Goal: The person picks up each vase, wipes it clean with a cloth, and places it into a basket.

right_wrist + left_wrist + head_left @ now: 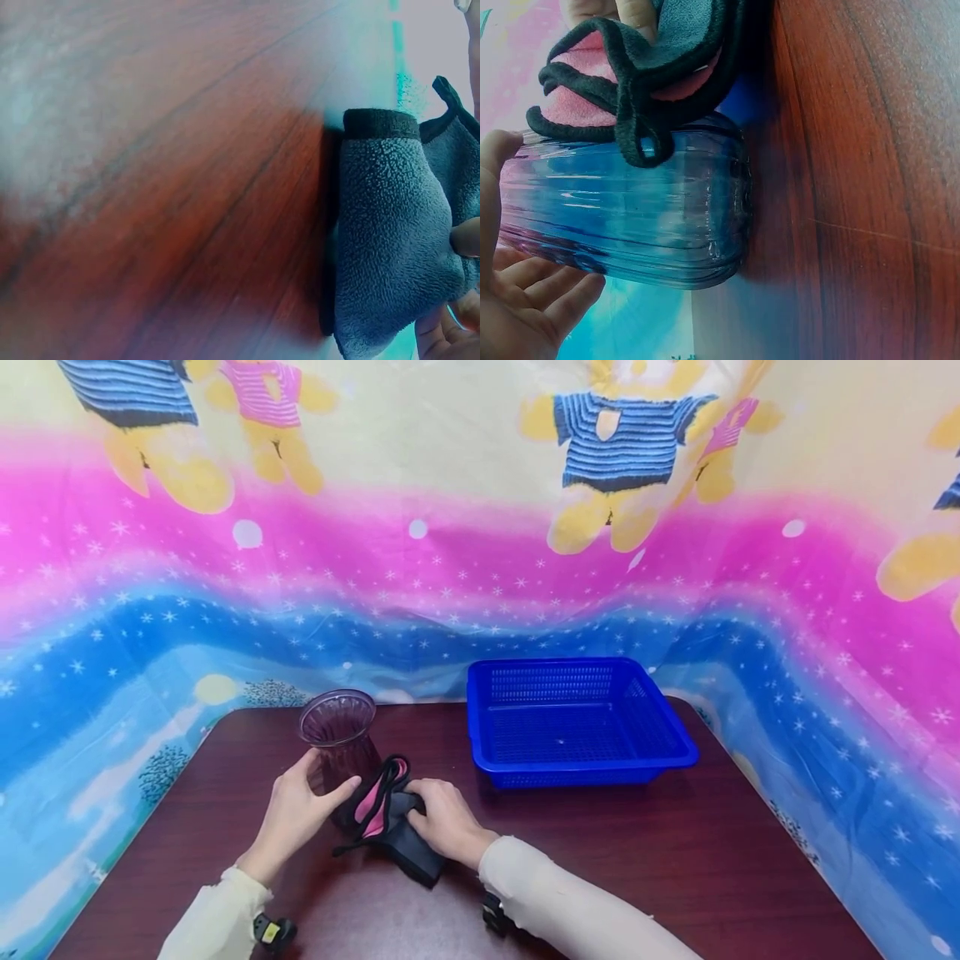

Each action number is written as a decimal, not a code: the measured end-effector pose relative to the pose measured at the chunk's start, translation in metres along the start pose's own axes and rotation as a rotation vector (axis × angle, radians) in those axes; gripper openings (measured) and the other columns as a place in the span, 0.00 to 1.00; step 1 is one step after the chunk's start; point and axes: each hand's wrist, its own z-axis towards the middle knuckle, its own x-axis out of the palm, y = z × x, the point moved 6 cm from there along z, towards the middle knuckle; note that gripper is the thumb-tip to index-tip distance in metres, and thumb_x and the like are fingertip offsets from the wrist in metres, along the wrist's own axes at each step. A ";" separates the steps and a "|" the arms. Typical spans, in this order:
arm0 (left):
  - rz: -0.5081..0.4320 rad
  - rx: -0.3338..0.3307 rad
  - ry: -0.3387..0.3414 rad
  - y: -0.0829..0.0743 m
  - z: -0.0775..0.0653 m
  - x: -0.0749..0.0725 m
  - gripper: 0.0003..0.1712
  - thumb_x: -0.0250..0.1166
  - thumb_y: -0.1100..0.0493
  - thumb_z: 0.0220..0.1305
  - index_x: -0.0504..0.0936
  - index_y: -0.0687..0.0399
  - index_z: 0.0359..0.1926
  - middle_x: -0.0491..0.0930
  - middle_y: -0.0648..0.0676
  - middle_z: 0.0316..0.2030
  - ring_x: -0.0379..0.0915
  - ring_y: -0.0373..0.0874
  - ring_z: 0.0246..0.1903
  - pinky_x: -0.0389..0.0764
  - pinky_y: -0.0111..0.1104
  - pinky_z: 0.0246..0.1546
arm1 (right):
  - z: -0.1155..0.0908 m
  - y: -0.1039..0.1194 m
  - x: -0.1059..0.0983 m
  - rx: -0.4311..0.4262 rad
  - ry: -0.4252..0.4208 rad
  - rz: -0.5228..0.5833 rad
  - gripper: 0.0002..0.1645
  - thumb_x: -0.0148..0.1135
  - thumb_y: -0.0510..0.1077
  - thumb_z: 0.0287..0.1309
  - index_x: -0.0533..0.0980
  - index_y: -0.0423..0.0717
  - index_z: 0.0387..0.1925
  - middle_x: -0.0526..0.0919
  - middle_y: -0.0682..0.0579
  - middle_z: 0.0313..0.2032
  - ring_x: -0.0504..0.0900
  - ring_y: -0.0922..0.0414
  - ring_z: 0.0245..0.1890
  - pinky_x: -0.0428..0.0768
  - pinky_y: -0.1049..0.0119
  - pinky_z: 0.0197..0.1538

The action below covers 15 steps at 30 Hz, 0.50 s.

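A ribbed purple glass vase [348, 760] with a flared rim stands upright on the table. My left hand [298, 802] holds it round the side, thumb in front and fingers behind, as the left wrist view shows at the glass [630, 202]. In my right hand [447, 818] is a bunched cloth [408, 839], grey and pink with black edging, pinched between thumb and fingers. Its folded edge and hanging loop lie against the vase's side in the left wrist view. The right wrist view shows the cloth's fuzzy grey face [394, 225] close over the tabletop.
A blue plastic basket [577, 777] with perforated walls stands at the back right of the dark red wooden table [600, 877]. Behind the table hangs a printed curtain [420, 585] with bears and snowflakes.
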 end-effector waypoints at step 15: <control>-0.049 0.004 0.111 0.001 0.002 0.003 0.39 0.70 0.49 0.64 0.69 0.67 0.68 0.78 0.74 0.59 0.79 0.66 0.58 0.82 0.55 0.56 | 0.000 -0.002 -0.002 -0.005 -0.020 0.043 0.14 0.66 0.36 0.56 0.84 0.46 0.45 0.90 0.54 0.41 0.85 0.61 0.41 0.84 0.67 0.47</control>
